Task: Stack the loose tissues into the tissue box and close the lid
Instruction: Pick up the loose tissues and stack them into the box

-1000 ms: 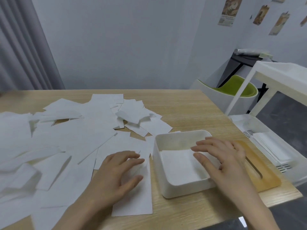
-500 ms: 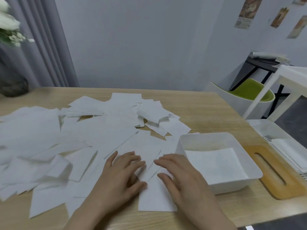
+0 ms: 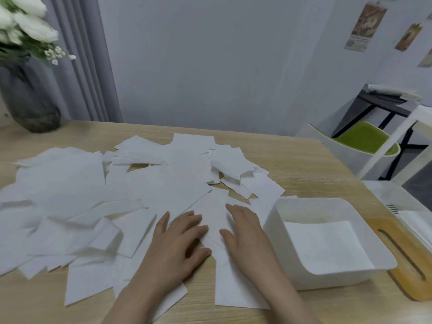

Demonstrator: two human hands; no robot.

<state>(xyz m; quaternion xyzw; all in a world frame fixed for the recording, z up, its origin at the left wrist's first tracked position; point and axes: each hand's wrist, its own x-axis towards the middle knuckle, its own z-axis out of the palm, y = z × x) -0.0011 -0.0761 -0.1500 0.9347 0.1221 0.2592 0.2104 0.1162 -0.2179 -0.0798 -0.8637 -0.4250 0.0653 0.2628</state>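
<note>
Several loose white tissues (image 3: 98, 197) lie spread over the left and middle of the wooden table (image 3: 301, 164). The white tissue box (image 3: 280, 249) stands open at the right, with a flat tissue (image 3: 327, 246) inside it. Its wooden lid (image 3: 416, 265), with a long slot, lies on the table to the right of the box. My left hand (image 3: 177, 244) and my right hand (image 3: 247, 237) rest side by side, fingers spread, on one long tissue (image 3: 233, 288) just left of the box. Neither hand grips anything.
A dark vase (image 3: 30, 101) with white flowers (image 3: 25, 29) stands at the table's far left corner. A white plastic rack (image 3: 402, 197) holding tissues sits beyond the right edge, with a green and white chair (image 3: 364, 141) behind it.
My right hand left the tissue box and came down on the tissue beside my left hand. The view swung left, bringing the vase into sight.
</note>
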